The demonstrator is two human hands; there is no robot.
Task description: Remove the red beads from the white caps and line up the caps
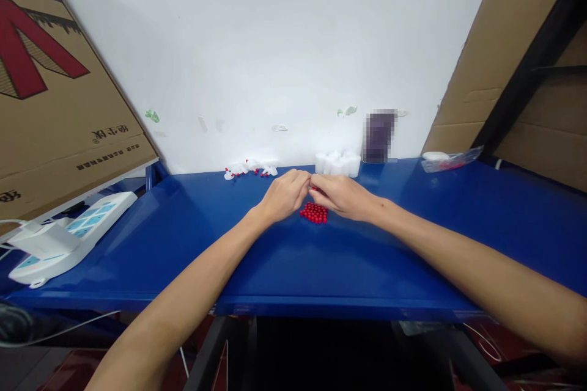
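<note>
A small heap of red beads (314, 213) lies on the blue table (321, 263), near its middle. Just behind the heap my left hand (285, 193) and my right hand (342, 195) meet, fingertips pressed together in a pinch. What they pinch is too small to name; a speck of red shows between them. Behind my hands, by the wall, stands a group of small white plastic parts (338, 164). To its left lie several white pieces with red beads on them (250, 168).
A white power strip with a plug (68, 235) lies at the table's left edge. Cardboard sheets lean on the left (55, 91) and right (509, 55). A clear plastic bag (452, 159) lies at the back right, and a blurred dark object (378, 135) stands against the white wall.
</note>
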